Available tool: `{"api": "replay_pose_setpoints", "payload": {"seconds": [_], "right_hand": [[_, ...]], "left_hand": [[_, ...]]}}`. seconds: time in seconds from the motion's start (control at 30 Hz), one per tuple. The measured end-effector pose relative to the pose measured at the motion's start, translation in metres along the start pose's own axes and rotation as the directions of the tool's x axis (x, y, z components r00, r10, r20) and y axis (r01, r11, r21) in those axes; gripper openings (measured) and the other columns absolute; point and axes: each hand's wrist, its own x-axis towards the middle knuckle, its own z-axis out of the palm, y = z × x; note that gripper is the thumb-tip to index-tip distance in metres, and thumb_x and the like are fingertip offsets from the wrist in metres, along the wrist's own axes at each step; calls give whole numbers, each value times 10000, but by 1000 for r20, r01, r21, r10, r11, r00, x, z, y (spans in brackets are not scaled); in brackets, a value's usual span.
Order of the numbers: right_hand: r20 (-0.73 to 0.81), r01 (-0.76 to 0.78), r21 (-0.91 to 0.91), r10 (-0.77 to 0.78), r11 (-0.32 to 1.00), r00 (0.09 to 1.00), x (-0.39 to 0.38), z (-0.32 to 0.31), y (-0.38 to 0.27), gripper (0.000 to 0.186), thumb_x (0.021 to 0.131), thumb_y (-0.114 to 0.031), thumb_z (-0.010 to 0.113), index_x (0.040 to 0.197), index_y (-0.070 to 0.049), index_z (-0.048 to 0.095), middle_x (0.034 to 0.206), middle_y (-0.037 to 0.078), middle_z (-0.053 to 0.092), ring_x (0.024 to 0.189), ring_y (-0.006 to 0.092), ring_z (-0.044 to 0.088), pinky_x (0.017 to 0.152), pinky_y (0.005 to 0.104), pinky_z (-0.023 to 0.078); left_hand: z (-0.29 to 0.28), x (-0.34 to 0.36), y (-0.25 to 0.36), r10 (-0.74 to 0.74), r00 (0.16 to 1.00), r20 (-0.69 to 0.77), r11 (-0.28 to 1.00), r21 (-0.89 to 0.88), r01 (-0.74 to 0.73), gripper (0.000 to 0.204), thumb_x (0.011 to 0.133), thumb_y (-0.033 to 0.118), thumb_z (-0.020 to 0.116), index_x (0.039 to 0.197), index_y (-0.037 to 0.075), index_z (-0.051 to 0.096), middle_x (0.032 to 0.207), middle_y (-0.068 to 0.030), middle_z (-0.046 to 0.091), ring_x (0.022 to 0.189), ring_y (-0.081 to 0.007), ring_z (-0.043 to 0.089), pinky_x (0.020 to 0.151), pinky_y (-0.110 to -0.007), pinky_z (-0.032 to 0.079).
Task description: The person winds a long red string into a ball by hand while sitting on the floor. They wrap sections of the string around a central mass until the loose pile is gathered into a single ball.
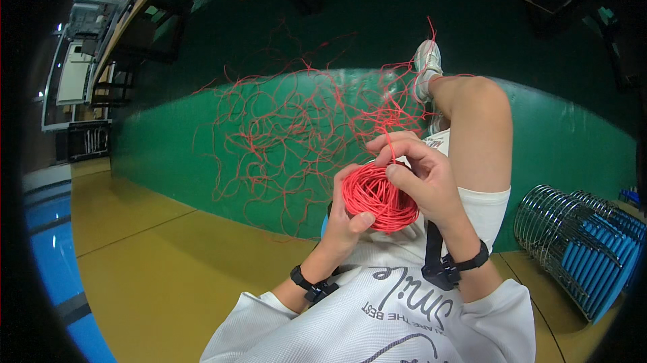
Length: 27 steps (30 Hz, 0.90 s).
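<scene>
A wound ball of red cord (379, 200) sits in front of my body, with my left hand (347, 211) wrapped round its left side, thumb pressed on the near edge. At the ball's upper right, my right hand (428, 177) pinches the red cord strand between thumb and fingers. From there the strand runs up to a loose tangle of red cord (290, 127) spread widely over the green floor. Part of the tangle reaches my white shoe (427, 59), and one end stands out beyond it. The ball's underside is hidden.
Stacked stools (579, 242) with metal frames and blue parts lie at the right. A dark-framed table (145, 9) stands at the upper left. The green floor (168, 154) meets a yellow-brown strip (162, 242), with blue flooring (57, 255) farther left.
</scene>
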Motion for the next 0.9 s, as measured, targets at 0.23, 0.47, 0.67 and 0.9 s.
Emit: {"api": "replay_pose_setpoints", "payload": {"seconds": [0.23, 0.47, 0.67, 0.9], "right_hand": [[9, -226, 280, 233, 933, 972, 2, 0, 18, 154, 904, -73, 606, 1010, 22, 664, 1282, 128, 581, 1119, 146, 563, 972, 305, 460], [-121, -293, 337, 350, 895, 929, -2, 12, 14, 151, 915, -77, 587, 996, 38, 644, 1102, 77, 644, 965, 89, 603, 851, 240, 493], [-114, -332, 368, 397, 868, 911, -8, 11, 14, 151, 928, -86, 538, 946, 30, 632, 954, 76, 664, 860, 80, 619, 782, 230, 510], [-135, -258, 549, 389, 795, 911, -7, 6, 12, 178, 964, -144, 549, 900, 7, 617, 971, 90, 663, 881, 122, 634, 825, 258, 516]], "left_hand": [[4, -4, 2, 0, 1000, 8, 1000, -21, 1, 1084, 647, 466, 839, 1457, 97, 221, 1385, -112, 417, 1302, -249, 476, 1087, -410, 444], [0, -7, -6, 51, 998, 23, 998, -27, -50, 1076, 655, 463, 838, 1452, 88, 221, 1376, -118, 421, 1302, -250, 467, 1090, -421, 434], [1, -8, -9, 186, 980, 67, 974, 117, -193, 973, 703, 397, 831, 1412, 53, 261, 1363, -162, 440, 1255, -258, 496, 1078, -404, 411], [6, -5, -6, 260, 963, 75, 941, 203, -270, 1023, 685, 516, 815, 1408, 61, 252, 1312, -126, 450, 1216, -250, 515, 1052, -403, 429]]}}
